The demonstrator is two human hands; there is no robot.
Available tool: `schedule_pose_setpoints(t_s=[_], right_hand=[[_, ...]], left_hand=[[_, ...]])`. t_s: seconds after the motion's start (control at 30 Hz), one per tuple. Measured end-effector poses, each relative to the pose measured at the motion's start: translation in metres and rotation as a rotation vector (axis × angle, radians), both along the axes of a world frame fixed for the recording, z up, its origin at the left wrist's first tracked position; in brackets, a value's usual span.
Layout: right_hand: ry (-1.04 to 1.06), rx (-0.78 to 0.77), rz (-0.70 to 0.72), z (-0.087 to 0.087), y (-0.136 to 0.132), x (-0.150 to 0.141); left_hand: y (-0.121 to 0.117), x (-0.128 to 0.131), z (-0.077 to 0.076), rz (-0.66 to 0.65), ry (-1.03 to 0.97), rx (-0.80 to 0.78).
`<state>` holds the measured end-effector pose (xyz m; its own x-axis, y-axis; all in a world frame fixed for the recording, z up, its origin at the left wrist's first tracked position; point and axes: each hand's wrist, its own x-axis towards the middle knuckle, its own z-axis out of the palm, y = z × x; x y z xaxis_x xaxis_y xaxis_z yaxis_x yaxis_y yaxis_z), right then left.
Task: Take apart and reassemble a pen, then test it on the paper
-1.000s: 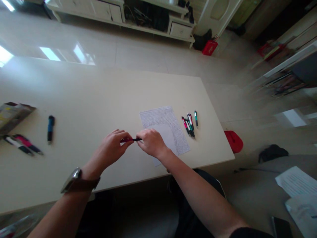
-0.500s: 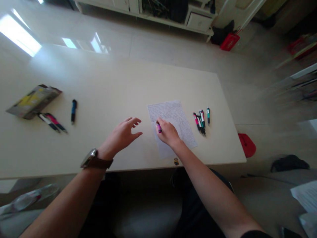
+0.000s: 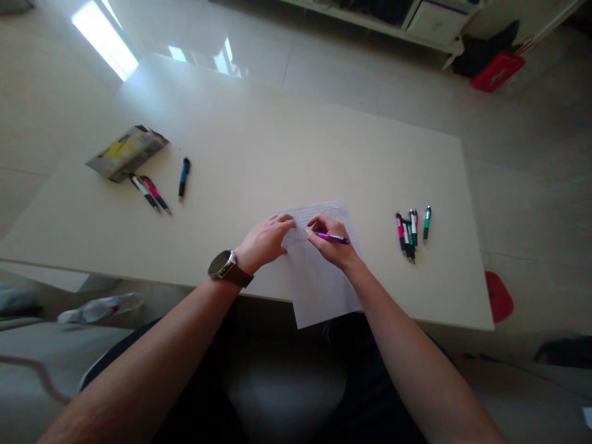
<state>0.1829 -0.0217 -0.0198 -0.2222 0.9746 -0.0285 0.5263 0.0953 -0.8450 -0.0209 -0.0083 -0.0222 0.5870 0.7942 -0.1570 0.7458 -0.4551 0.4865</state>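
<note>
Near counter's front edge, person's right hand pinches purple pen above paper, pen's long axis running mostly sideways, fingertip-held end aimed at left hand; left hand, fingers loosely spread, rests at paper's left side, just beside but apart from pen

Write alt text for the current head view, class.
A person's right hand holds a purple pen at a paper sheet, the left hand on its left edge. On the pale table, loose pens lie to the right, and more pens beside a packet to the left.
</note>
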Motion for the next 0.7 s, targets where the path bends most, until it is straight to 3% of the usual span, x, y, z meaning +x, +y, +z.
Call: schedule_pose_setpoints(t_s=[0.33,0.7], right_hand=[[0.017,-0.044,0.145,-0.032,-0.008,0.001],[-0.042,-0.014,0.102,-0.037,-0.009,-0.001]], left_hand=[[-0.006,0.004,-0.011,-0.046,-0.081,0.053],[-0.009,0.005,-0.013,-0.043,-0.06,0.054]])
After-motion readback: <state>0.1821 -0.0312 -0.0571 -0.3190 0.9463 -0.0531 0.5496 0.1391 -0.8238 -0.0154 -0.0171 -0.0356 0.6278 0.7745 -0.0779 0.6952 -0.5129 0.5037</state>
